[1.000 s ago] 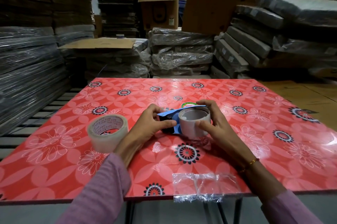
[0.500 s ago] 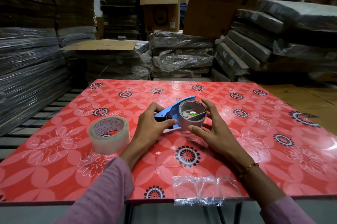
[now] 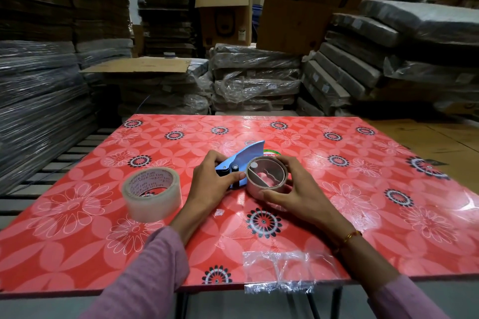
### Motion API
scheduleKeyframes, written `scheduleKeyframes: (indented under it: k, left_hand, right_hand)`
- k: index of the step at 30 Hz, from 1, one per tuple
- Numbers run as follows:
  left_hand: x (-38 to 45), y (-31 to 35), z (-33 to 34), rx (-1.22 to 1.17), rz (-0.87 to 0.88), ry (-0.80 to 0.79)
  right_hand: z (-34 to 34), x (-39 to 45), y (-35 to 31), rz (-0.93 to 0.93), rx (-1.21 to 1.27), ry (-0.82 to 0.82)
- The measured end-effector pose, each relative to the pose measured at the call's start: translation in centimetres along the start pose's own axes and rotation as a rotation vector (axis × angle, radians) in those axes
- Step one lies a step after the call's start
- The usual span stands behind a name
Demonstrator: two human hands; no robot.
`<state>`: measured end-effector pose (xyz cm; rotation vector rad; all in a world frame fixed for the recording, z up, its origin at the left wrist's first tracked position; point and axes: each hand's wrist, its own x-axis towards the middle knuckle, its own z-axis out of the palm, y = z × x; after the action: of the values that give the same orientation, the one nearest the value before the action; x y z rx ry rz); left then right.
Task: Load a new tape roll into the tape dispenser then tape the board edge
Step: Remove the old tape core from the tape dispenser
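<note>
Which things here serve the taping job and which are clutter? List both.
In the job:
blue tape dispenser, held by left hand
spent core, held by right hand
new tape roll
red floral board

Lying about:
crumpled clear tape at board's near edge
cardboard box

From my feed, the red floral board [image 3: 337, 215] has open surface along its far edge and out to the right of my right hand [image 3: 293, 189]. On the left, the full tape roll [image 3: 151, 195] stands just beside my left hand [image 3: 210, 181] and blocks a low sweep there. Crumpled clear tape strips [image 3: 280, 272] cling over the near edge between my forearms, and wrapped stacks [image 3: 254, 80] wall in the far side.
</note>
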<state>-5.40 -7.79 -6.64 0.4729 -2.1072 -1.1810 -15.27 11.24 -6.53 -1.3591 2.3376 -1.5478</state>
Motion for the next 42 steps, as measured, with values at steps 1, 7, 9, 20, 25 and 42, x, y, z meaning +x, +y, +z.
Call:
scheduleKeyframes:
  k: [1, 7, 9, 20, 25, 42]
  left_hand:
    - [0.0, -0.1, 0.0, 0.010, 0.009, -0.008]
    - [-0.1, -0.1, 0.0, 0.018, 0.003, -0.072]
    - [-0.2, 0.0, 0.0, 0.038, 0.018, -0.135]
    - [-0.4, 0.0, 0.6, 0.180, 0.100, -0.121]
    - [-0.4, 0.0, 0.7, 0.219, 0.122, -0.081]
    - [-0.1, -0.9, 0.9, 0.350, 0.173, 0.037]
  right_hand:
    - [0.0, 0.0, 0.0, 0.011, -0.002, -0.003]
    - [-0.2, 0.0, -0.2, 0.049, 0.000, 0.009]
    - [-0.2, 0.0, -0.1, 0.060, 0.000, 0.029]
    - [-0.2, 0.4, -0.2, 0.043, -0.006, 0.141]
    - [-0.2, 0.3, -1.1, 0.012, 0.038, 0.245]
    - [-0.1, -5.2, -2.3, 0.267, 0.544, 0.271]
